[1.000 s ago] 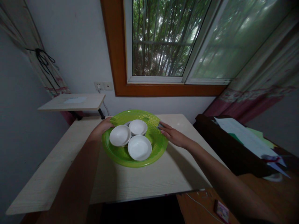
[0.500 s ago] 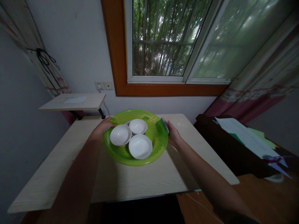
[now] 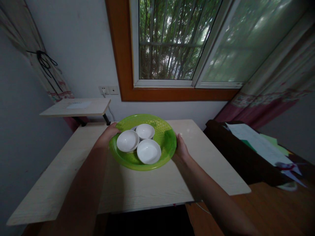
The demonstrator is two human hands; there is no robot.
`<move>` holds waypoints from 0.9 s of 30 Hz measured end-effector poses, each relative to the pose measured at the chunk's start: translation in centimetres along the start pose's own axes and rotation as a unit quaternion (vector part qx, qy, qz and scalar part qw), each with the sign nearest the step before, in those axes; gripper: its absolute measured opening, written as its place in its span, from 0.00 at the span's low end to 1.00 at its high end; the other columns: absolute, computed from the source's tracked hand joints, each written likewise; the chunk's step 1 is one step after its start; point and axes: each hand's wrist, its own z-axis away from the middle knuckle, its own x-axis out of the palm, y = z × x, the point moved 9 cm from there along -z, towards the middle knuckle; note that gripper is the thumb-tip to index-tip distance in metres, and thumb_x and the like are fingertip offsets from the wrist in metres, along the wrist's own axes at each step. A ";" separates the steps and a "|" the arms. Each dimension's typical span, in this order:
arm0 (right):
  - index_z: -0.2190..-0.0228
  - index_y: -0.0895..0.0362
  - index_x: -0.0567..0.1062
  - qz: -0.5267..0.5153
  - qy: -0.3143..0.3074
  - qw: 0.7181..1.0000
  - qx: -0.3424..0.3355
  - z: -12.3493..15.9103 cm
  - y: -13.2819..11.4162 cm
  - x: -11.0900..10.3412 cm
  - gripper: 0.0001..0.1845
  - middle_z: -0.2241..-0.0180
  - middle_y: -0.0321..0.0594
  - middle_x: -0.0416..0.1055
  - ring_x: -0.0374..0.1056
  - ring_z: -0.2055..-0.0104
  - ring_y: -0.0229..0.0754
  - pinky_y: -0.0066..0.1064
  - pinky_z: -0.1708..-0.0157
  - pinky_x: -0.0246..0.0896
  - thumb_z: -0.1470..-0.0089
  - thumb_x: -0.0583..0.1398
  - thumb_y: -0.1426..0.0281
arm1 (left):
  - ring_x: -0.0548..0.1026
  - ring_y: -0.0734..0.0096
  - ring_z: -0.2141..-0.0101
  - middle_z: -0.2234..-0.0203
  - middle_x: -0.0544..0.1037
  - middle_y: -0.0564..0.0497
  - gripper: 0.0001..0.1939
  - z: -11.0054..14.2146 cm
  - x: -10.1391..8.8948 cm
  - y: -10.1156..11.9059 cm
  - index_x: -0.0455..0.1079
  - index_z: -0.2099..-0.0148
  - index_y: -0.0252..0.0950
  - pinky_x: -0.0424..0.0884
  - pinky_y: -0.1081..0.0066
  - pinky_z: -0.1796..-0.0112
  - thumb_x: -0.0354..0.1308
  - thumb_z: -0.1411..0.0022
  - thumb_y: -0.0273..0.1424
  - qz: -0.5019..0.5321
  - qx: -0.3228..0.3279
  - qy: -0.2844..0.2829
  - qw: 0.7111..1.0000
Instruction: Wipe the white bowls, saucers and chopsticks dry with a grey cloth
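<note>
A round green tray [image 3: 164, 139] sits at the middle of a pale wooden table [image 3: 137, 186]. In it lie three white bowls: a left bowl [image 3: 127, 141], a far bowl [image 3: 145, 131] and a near bowl [image 3: 148, 151], with a bit of another dish showing under them. My left hand [image 3: 108, 134] grips the tray's left rim, thumb over the edge. My right hand [image 3: 181, 147] clasps the right rim, its fingers hidden beneath the tray.
A small side shelf [image 3: 76, 107] with a white sheet stands at the back left, under a wall socket [image 3: 108, 89]. A window fills the wall behind. On the right a dark wooden box [image 3: 236, 154] holds papers [image 3: 258, 142]; curtains hang at both sides.
My right hand came from resting flat beside the tray to grasping its right rim. The tray tipped and shifted slightly toward me.
</note>
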 end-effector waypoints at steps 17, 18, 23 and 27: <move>0.51 0.48 0.77 0.049 -0.025 0.997 -0.059 0.2 -0.5 -2.0 0.27 0.49 0.39 0.79 0.67 0.38 0.54 0.54 0.37 0.61 0.37 0.52 0.45 | 0.65 0.56 0.36 0.47 0.78 0.45 0.14 6.1 -0.6 7.1 0.77 0.52 0.39 0.55 0.53 0.34 0.56 0.38 0.31 -0.188 0.316 0.113 0.923; 0.51 0.49 0.77 0.052 -0.028 0.997 -0.059 0.2 -0.4 -2.0 0.27 0.49 0.39 0.79 0.67 0.37 0.54 0.54 0.37 0.60 0.37 0.52 0.46 | 0.63 0.55 0.35 0.46 0.77 0.45 0.13 6.7 -0.7 6.9 0.77 0.53 0.39 0.52 0.52 0.33 0.58 0.39 0.32 -0.199 0.326 0.096 0.919; 0.50 0.50 0.77 0.067 -0.013 0.996 -0.064 0.8 -0.2 -2.7 0.27 0.48 0.40 0.78 0.66 0.36 0.54 0.53 0.34 0.56 0.37 0.53 0.46 | 0.62 0.46 0.35 0.33 0.61 0.36 0.39 6.2 -3.4 1.9 0.61 0.33 0.37 0.61 0.47 0.38 0.65 0.47 0.33 -0.035 0.143 0.121 0.982; 0.49 0.50 0.77 0.064 -0.002 0.996 -0.061 0.8 -0.1 -2.7 0.27 0.47 0.40 0.78 0.66 0.36 0.53 0.52 0.33 0.55 0.36 0.52 0.47 | 0.72 0.45 0.42 0.39 0.70 0.35 0.47 5.6 -0.1 0.0 0.55 0.30 0.34 0.70 0.49 0.44 0.62 0.54 0.24 0.110 0.067 0.003 0.992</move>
